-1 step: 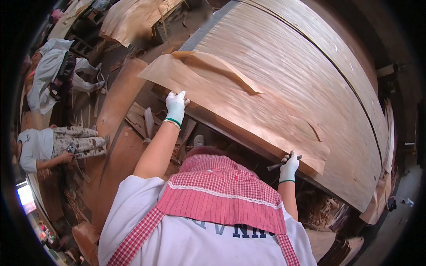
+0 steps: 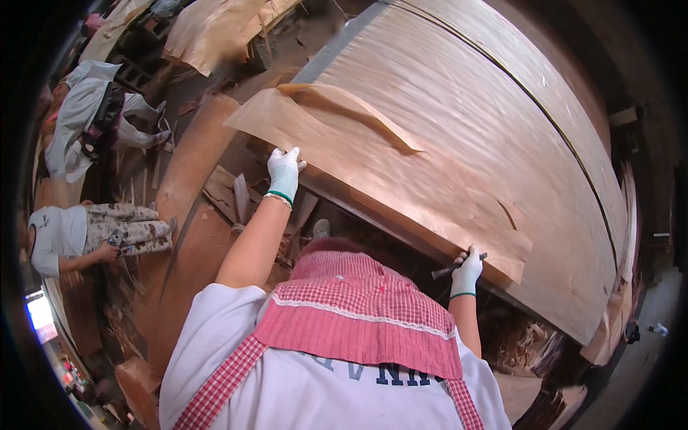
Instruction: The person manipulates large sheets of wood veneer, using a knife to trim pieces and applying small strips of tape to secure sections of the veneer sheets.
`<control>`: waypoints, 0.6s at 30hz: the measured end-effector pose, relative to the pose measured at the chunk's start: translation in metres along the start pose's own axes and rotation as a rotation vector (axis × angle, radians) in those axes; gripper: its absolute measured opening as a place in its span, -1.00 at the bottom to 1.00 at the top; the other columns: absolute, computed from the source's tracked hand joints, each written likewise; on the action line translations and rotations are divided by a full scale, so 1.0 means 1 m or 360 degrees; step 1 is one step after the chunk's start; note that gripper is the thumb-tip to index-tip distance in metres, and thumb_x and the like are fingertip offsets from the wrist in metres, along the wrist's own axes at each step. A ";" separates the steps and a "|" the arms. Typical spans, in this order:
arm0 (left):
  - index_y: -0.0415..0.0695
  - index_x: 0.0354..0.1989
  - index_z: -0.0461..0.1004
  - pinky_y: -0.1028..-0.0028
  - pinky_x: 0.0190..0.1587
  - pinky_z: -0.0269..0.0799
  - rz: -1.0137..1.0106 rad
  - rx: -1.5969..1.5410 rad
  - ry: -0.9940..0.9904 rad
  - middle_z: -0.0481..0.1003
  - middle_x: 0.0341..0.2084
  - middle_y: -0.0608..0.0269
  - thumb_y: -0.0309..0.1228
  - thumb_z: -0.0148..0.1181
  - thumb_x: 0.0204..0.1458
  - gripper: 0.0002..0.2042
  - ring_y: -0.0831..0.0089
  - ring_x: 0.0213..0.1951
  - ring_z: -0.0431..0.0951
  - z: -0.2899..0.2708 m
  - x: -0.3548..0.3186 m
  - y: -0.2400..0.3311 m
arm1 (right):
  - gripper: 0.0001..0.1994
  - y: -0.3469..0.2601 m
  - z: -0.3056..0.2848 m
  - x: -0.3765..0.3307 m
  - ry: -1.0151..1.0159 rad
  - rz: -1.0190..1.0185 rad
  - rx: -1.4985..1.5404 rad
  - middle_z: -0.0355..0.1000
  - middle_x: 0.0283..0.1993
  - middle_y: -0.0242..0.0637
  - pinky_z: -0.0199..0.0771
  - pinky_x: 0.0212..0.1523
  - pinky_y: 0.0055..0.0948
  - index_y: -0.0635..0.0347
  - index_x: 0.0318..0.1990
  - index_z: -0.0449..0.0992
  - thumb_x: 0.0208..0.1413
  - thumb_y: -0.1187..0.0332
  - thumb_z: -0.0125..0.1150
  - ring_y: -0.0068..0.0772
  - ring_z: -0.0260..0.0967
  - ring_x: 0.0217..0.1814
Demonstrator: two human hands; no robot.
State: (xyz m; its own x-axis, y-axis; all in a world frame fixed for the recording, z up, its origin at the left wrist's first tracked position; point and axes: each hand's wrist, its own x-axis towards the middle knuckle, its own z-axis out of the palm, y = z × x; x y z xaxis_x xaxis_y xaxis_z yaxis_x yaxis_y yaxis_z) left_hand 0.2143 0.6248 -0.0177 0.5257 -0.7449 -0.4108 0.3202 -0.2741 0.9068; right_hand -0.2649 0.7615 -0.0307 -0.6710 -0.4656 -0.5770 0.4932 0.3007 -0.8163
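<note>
A thin strip of wood veneer lies along the near edge of a broad stack of veneer sheets. At its far left end, part of the strip curls up in a raised fold; a small split shows near its right end. My left hand, in a white glove with a green cuff, is closed on the strip's near edge, fingertips on top. My right hand, gloved alike, grips a short dark rod-shaped tool and rests at the strip's near edge by its right end. Its exact kind is hidden by the fingers.
On the left a person in patterned trousers stands holding a small object; another person bends farther back. A large curved wood sheet and scraps lie left of me. Torn veneer shreds lie under the stack's near right edge.
A raised crease near the strip's right end has flattened a little. Both my hands stay in place, holding as before.
</note>
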 end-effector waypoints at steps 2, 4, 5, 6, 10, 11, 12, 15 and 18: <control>-0.20 -0.45 0.38 0.43 -0.53 0.42 0.0365 0.0243 -0.0090 0.40 -0.57 0.30 -0.44 0.10 0.00 -0.90 0.49 -0.59 0.40 -0.014 0.013 0.044 | -0.81 -0.001 0.029 0.007 -0.0467 0.0150 -0.0061 0.25 -0.51 -0.39 0.33 -0.50 -0.43 -0.05 -0.40 0.23 0.26 0.23 0.02 -0.47 0.25 -0.47; -0.24 -0.42 0.44 0.37 -0.53 0.45 0.0664 0.0306 0.0183 0.45 -0.56 0.24 -0.35 0.18 -0.05 -0.81 0.44 -0.57 0.44 -0.027 0.011 0.023 | -0.83 0.008 0.020 0.012 -0.0322 0.0265 -0.0201 0.36 -0.29 -0.36 0.37 -0.28 -0.20 0.00 -0.25 0.38 0.28 0.19 -0.10 -0.33 0.31 -0.26; -0.31 -0.39 0.40 0.27 -0.41 0.46 0.0455 0.0263 0.0110 0.49 -0.54 0.05 -0.32 0.21 -0.07 -0.74 0.29 -0.47 0.51 -0.018 0.001 0.030 | -0.75 0.015 0.014 0.019 -0.0241 0.0335 -0.0263 0.41 -0.18 -0.34 0.40 -0.16 -0.08 0.03 -0.18 0.45 0.30 0.17 -0.16 -0.26 0.34 -0.15; -0.28 -0.44 0.39 0.23 -0.34 0.44 0.0654 0.0407 0.0337 0.50 -0.54 0.07 -0.26 0.24 -0.08 -0.70 0.25 -0.44 0.50 -0.007 0.006 0.023 | -0.53 0.027 -0.029 0.043 -0.0552 0.0238 -0.0349 0.26 0.17 -0.23 0.25 0.14 -0.02 0.03 0.26 0.25 0.31 0.05 -0.29 -0.17 0.22 0.11; -0.23 -0.40 0.45 0.25 -0.26 0.43 0.0292 0.0327 0.0761 0.54 -0.49 0.02 -0.22 0.29 -0.11 -0.70 0.19 -0.38 0.56 0.006 0.072 -0.020 | -0.69 -0.016 -0.043 0.004 -0.0691 -0.1023 -0.2563 0.48 -0.22 0.01 0.48 -0.18 -0.15 0.30 -0.17 0.46 0.04 0.23 0.16 -0.01 0.45 -0.17; -0.23 -0.37 0.46 0.25 -0.25 0.43 0.0328 0.0218 0.0768 0.55 -0.47 0.03 -0.23 0.29 -0.11 -0.70 0.18 -0.36 0.57 0.007 0.073 -0.019 | -0.69 -0.014 -0.060 0.016 -0.0525 -0.1305 -0.3052 0.49 -0.19 0.07 0.49 -0.14 -0.09 0.31 -0.16 0.46 0.01 0.27 0.17 0.08 0.47 -0.13; -0.22 -0.34 0.47 0.24 -0.24 0.43 0.0347 0.0112 0.0762 0.56 -0.44 0.03 -0.23 0.29 -0.11 -0.69 0.17 -0.33 0.58 0.010 0.073 -0.015 | -0.67 -0.011 -0.068 0.027 -0.0493 -0.1367 -0.3086 0.49 -0.20 0.09 0.50 -0.15 -0.05 0.30 -0.17 0.46 -0.02 0.24 0.17 0.12 0.47 -0.15; -0.26 -0.17 0.47 0.28 -0.14 0.43 0.0443 0.0005 0.0590 0.57 -0.30 0.00 -0.28 0.27 -0.08 -0.65 0.17 -0.21 0.58 0.026 0.062 0.031 | -0.67 0.000 -0.072 0.038 -0.0388 -0.1299 -0.3049 0.48 -0.22 0.07 0.49 -0.17 -0.04 0.26 -0.18 0.45 -0.02 0.19 0.14 0.12 0.46 -0.17; -0.32 0.11 0.33 0.31 0.10 0.35 0.0591 0.0194 0.0424 0.46 -0.01 -0.14 -0.29 0.23 -0.03 -0.47 0.09 0.06 0.47 0.032 0.061 0.072 | -0.70 0.000 -0.047 0.025 -0.0396 -0.1094 -0.2830 0.46 -0.24 0.02 0.48 -0.18 -0.08 0.22 -0.20 0.44 0.02 0.18 0.08 0.06 0.44 -0.18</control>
State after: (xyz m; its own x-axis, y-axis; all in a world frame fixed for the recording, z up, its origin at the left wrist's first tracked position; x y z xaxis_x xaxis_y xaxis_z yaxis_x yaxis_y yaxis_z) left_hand 0.2445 0.5401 0.0260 0.7763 -0.6282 -0.0523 -0.0139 -0.1000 0.9949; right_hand -0.3078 0.7886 -0.0467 -0.3132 -0.8988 -0.3066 -0.9383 0.3428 -0.0463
